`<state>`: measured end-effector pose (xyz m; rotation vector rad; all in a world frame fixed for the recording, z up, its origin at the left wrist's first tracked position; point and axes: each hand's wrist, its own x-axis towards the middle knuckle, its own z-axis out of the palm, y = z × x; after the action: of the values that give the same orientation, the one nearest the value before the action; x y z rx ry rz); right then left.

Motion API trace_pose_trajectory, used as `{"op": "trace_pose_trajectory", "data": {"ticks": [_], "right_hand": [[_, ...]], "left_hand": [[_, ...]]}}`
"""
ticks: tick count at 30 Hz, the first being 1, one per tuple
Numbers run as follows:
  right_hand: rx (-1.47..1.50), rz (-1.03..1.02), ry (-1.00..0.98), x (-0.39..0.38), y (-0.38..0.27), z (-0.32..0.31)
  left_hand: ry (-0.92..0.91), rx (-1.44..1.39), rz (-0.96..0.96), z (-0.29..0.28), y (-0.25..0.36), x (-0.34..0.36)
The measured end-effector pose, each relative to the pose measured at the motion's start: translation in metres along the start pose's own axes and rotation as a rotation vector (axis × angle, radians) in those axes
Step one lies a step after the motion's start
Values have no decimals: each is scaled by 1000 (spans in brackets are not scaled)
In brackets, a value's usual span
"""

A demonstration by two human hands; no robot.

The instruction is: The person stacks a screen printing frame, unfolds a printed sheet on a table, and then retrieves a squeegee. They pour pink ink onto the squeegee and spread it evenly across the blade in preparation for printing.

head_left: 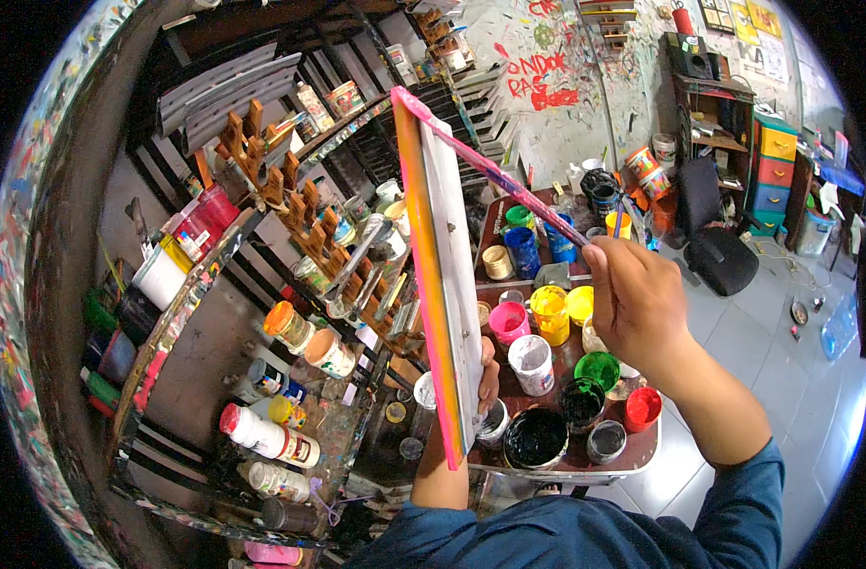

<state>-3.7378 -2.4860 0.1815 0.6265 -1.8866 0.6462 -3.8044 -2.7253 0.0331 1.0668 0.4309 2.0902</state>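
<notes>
A stretched canvas (449, 247) stands nearly upright and edge-on before me, its white back to the right. Its side edge is painted orange, yellow and pink. My left hand (488, 377) grips it low down, fingers showing against the back and the rest hidden behind the canvas. Up and to the right, my right hand (634, 299) is closed around the end of a long paintbrush (509, 180) with a paint-smeared handle. The brush's pink tip touches the canvas's top corner, where wet-looking pink paint lies. What the painted front looks like cannot be seen from here.
Beyond the canvas, a dark red table (589, 465) carries several open paint pots, among them a yellow pot (549, 313), a black tub (535, 438) and a red pot (643, 408). Paint-stained shelves (182, 318) with bottles run along the left. A black chair (717, 232) stands back right.
</notes>
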Motion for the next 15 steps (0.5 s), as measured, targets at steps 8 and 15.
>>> {"op": "trace_pose_trajectory", "data": {"ticks": [8, 15], "right_hand": [[-66, -17, 191, 29, 18, 32], [114, 301, -37, -18, 63, 78]], "left_hand": [[31, -74, 106, -8, 5, -18], [170, -235, 236, -2, 29, -88]]}}
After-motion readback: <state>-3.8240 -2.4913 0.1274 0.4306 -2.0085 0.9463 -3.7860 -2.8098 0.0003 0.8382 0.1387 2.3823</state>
